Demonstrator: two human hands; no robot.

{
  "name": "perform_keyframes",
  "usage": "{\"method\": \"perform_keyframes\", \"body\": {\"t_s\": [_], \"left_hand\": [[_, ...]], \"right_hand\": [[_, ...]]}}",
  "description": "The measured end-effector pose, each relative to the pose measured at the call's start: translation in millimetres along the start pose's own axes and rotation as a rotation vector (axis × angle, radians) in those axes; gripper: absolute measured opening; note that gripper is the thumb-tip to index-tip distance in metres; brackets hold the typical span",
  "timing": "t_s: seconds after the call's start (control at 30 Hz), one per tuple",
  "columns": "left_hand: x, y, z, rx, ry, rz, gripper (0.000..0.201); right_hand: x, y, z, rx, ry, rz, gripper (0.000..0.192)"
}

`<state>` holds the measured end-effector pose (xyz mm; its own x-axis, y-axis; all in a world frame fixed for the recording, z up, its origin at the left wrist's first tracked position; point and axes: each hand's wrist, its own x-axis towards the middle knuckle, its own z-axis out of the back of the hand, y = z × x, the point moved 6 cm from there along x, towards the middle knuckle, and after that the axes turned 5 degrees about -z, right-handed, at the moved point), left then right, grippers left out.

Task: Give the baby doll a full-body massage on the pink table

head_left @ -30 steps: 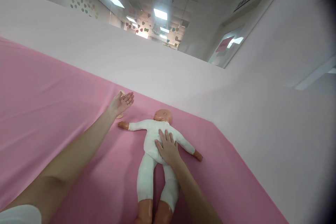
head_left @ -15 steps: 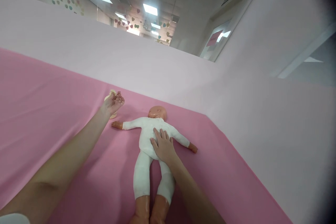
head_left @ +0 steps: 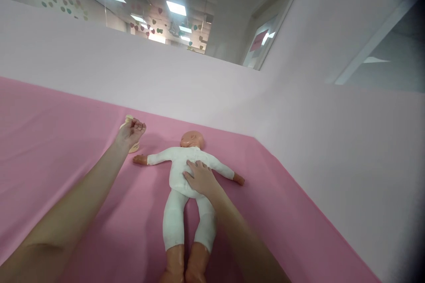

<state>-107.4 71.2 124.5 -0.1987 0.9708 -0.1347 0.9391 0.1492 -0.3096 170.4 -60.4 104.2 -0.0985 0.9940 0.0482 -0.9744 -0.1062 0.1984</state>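
Observation:
A baby doll (head_left: 181, 172) in a white suit lies on its back on the pink sheet (head_left: 49, 150), head toward the far wall, arms spread. My right hand (head_left: 198, 180) rests flat on the doll's belly, fingers slightly curled. Farther left, my left hand (head_left: 132, 132) is closed around a small cream-coloured bottle-like object (head_left: 127, 120) that stands beyond the doll's outstretched arm; the hand hides most of that object.
Pale pink partition walls (head_left: 332, 150) close in the sheet at the back and on the right. Above them show ceiling lights and coloured heart decorations on a distant wall.
My left hand, open with fingers spread a second ago, has closed around the cream object. My right hand's fingers have curled slightly on the doll. The view has tilted a little.

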Motion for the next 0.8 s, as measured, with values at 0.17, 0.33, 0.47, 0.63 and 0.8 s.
{"method": "perform_keyframes", "body": {"t_s": [0.17, 0.33, 0.47, 0.63, 0.8], "left_hand": [[-11, 11, -9.7, 0.039, 0.072, -0.040, 0.034], [-92, 96, -32.7, 0.369, 0.479, 0.297, 0.023], [-166, 153, -30.4, 0.607, 0.815, 0.521, 0.020], [-179, 156, -24.5, 0.732, 0.761, 0.404, 0.022], [-175, 145, -20.7, 0.852, 0.651, 0.155, 0.031]], "right_hand": [[-1, -6, 8, 0.254, 0.022, 0.071, 0.053], [-10, 6, 36, 0.846, -0.107, 0.163, 0.057], [-24, 23, 42, 1.283, -0.083, 0.170, 0.053], [-39, 33, 35, 1.419, -0.164, 0.073, 0.033], [-54, 45, 21, 1.360, -0.248, 0.065, 0.050]]}}
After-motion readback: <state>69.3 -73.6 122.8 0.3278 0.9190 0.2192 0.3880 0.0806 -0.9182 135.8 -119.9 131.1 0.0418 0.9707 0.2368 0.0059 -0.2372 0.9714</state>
